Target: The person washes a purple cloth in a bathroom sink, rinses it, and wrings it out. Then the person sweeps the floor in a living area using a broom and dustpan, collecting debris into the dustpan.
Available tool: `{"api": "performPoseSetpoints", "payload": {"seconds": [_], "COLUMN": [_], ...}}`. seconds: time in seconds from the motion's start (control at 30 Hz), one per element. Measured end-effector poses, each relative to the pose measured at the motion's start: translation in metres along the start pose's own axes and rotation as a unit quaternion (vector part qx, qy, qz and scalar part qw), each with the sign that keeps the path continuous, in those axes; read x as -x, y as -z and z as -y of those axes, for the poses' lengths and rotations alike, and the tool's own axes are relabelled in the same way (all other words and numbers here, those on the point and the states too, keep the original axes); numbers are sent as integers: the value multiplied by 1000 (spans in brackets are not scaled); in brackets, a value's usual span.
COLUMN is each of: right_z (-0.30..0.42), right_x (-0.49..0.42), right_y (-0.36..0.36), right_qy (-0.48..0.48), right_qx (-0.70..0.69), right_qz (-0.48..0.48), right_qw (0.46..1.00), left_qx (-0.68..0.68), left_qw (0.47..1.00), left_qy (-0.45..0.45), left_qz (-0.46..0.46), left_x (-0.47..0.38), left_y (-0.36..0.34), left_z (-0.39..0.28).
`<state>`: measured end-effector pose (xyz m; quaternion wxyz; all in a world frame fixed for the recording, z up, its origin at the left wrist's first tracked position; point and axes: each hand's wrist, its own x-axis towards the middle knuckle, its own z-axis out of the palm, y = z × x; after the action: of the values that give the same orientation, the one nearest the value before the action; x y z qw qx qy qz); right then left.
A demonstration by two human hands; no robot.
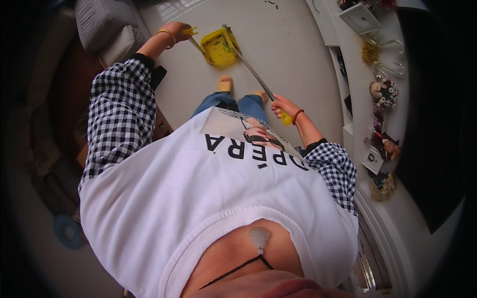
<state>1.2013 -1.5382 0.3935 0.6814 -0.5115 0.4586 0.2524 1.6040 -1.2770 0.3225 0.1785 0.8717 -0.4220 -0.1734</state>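
My left hand grips the yellow top of a dustpan's thin handle, well out in front of me on the left. That handle runs down to a yellow plastic dustpan on the floor, with dark green scraps lying in it. Closer to my body, my right hand is closed around the yellow grip of a broom with a metal pole. The pole slants forward to the broom head, which lies over the right side of the dustpan. Its bristles are mostly hidden.
A few green scraps lie on the pale tiled floor beyond the dustpan. On the right, a white cabinet carries picture frames, flowers and ornaments before a dark screen. A grey sofa stands at the left.
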Motion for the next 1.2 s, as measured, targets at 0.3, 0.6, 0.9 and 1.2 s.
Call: {"api": "performPoseSetpoints", "payload": {"seconds": [0.3, 0.6, 0.9, 1.2], "right_z": [-10, 27, 9, 41], "right_x": [71, -13, -44, 29], "right_y": [44, 16, -19, 10], "right_qy": [11, 72, 56, 59], "right_qx": [92, 79, -38, 85], "right_qz": [-125, -186, -39, -71], "right_qw": [988, 977, 997, 992], "left_qx": [-9, -24, -70, -32], "left_qw": [1000, 999, 997, 997], "left_qy": [1, -41, -28, -62], "left_qz": [22, 5, 28, 18], "left_x": [22, 5, -41, 10], "left_y": [8, 20, 46, 11], "left_z": [51, 58, 9, 25]}}
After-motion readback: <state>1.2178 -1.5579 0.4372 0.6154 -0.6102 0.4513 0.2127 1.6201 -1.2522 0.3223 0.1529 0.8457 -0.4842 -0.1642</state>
